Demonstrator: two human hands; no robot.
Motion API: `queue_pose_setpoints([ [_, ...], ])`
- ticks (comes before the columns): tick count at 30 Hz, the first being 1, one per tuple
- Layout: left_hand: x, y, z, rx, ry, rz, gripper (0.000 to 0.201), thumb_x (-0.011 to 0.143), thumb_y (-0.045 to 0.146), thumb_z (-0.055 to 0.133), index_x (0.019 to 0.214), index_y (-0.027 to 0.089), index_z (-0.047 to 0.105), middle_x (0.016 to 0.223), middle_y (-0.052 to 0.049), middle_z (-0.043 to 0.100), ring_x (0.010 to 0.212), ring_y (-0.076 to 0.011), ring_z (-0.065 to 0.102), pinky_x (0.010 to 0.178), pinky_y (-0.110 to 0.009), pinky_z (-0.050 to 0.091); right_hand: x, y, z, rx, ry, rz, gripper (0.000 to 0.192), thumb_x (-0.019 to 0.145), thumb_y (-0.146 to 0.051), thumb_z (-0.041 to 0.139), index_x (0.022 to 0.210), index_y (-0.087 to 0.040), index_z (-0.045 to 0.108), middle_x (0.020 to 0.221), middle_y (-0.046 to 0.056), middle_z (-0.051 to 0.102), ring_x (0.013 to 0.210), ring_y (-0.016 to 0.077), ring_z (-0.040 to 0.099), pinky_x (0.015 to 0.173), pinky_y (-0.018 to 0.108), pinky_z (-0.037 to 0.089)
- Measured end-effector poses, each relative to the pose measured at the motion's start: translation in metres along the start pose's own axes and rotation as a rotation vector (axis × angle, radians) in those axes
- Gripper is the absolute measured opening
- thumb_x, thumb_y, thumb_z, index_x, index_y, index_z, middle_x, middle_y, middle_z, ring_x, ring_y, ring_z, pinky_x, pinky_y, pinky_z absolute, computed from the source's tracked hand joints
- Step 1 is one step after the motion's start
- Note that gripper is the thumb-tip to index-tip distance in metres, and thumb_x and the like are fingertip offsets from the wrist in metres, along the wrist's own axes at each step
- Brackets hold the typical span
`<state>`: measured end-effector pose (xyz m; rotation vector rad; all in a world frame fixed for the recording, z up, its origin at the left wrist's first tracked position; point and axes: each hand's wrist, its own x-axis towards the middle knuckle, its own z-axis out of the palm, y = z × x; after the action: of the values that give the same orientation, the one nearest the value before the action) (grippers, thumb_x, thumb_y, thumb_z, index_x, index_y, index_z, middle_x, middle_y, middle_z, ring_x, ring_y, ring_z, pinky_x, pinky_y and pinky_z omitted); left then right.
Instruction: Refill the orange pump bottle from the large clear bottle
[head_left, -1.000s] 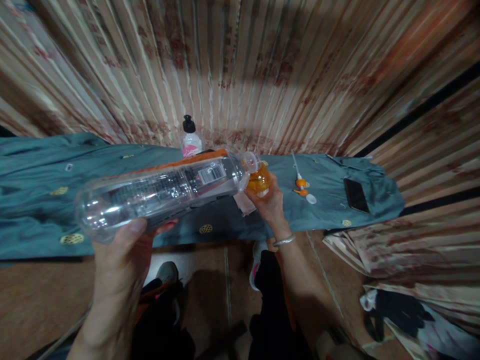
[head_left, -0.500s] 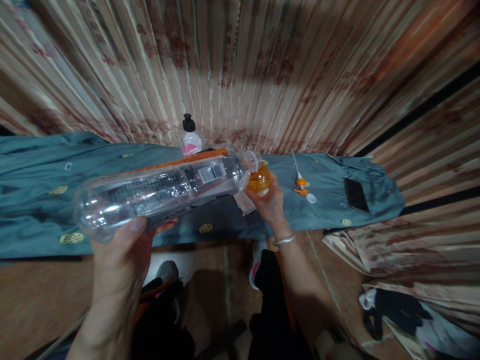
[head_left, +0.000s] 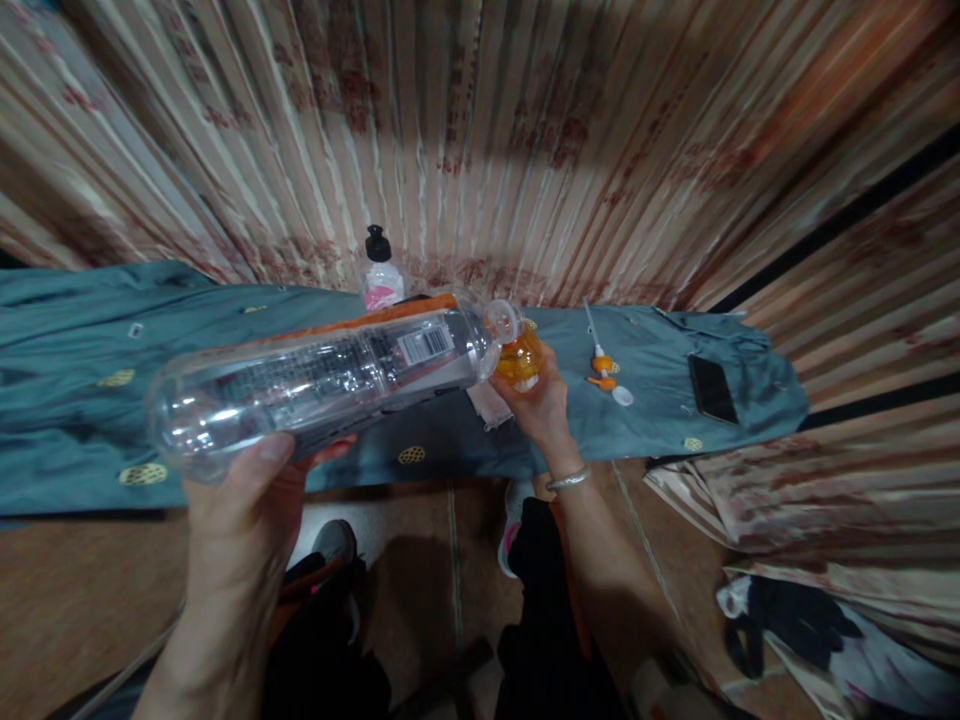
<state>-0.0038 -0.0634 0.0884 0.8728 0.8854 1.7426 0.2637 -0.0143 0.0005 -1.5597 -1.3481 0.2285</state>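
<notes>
My left hand (head_left: 244, 500) grips the base end of a large clear plastic bottle (head_left: 322, 385), which lies almost level with its open neck tipped over a small orange bottle (head_left: 519, 360). My right hand (head_left: 538, 408) is wrapped around the small orange bottle and holds it upright on the teal cloth (head_left: 90, 390). The big bottle's neck sits right at the small bottle's mouth. An orange pump head with a white tube (head_left: 600, 366) lies on the cloth just right of my right hand.
A white bottle with a black cap (head_left: 381, 270) stands at the back by the striped curtain (head_left: 480, 130). A dark phone (head_left: 711, 388) lies on the cloth at the right. Shoes and dark clothing are on the floor below.
</notes>
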Motion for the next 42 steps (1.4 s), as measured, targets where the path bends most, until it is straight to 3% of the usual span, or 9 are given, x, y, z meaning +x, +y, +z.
queue_pose_setpoints([
  [30,-0.0004,0.0,0.002,0.006,-0.025,0.004,0.078,0.057,0.025,0.091,0.127,0.037,0.059,0.101,0.002,0.077,0.071,-0.0174,0.071,0.052,-0.026,0.064,0.0004,-0.0015,0.0004,-0.012,0.022,0.015,0.07,0.069,-0.044,0.081,0.13,-0.022,0.054,0.123,0.01,0.069,0.113,0.0315,0.068,0.096,0.048,0.056],
  [42,-0.0005,0.0002,-0.0013,-0.005,-0.007,-0.012,0.081,0.056,0.025,0.092,0.129,0.035,0.058,0.1,0.001,0.078,0.068,-0.0179,0.072,0.052,-0.027,0.065,0.0007,-0.0044,-0.0005,-0.015,0.012,0.04,0.071,0.067,-0.036,0.083,0.129,-0.021,0.053,0.123,0.012,0.07,0.113,0.0316,0.068,0.097,0.048,0.055],
])
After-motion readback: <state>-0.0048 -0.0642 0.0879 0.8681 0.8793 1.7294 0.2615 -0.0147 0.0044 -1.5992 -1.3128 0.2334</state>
